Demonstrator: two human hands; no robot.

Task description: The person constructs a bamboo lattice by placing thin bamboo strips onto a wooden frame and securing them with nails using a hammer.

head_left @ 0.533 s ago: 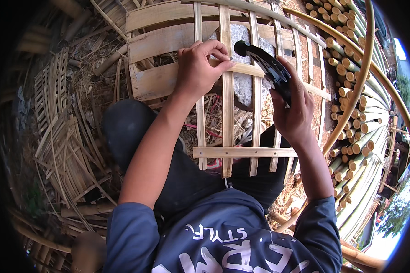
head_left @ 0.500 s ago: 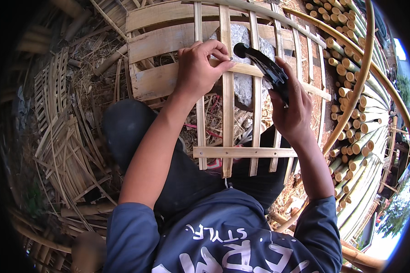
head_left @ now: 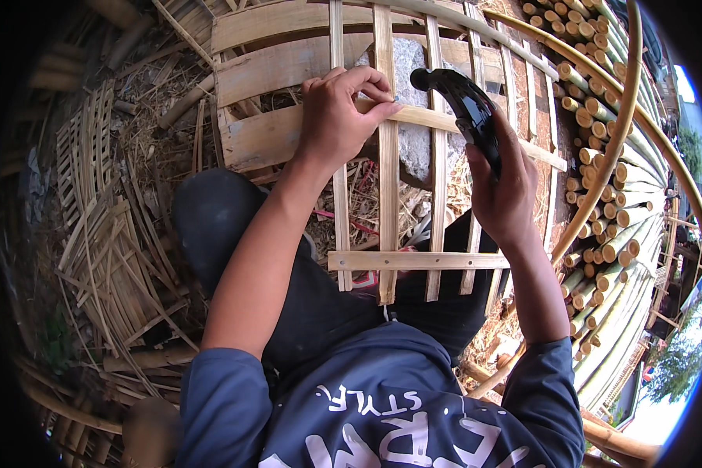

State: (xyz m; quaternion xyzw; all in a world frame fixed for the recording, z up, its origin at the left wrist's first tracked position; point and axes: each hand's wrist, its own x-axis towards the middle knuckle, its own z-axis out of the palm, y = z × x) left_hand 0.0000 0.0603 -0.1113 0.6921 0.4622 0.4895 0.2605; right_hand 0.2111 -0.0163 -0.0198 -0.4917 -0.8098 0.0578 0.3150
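A lattice of thin bamboo slats (head_left: 387, 210) lies in front of me, with a nailed cross strip (head_left: 429, 262) near my lap. Farther up, another cross strip (head_left: 427, 118) runs over the slats, above a grey stone (head_left: 415, 152). My left hand (head_left: 337, 109) is closed in a pinch on a small nail (head_left: 396, 99) where that strip meets a slat. In my right hand (head_left: 507, 191) is a black hammer (head_left: 469, 105). Its head hangs over the lattice, just right of the nail and apart from it.
Wide wooden planks (head_left: 265, 74) lie under the far left of the lattice. Cut bamboo poles (head_left: 608, 195) are stacked at the right, with a long curved pole (head_left: 620, 129) before them. Loose bamboo strips (head_left: 121, 273) and straw cover the ground at the left.
The hammer has shifted slightly to the right and away from me, and its head has turned. My left hand keeps its pinch in nearly the same place.
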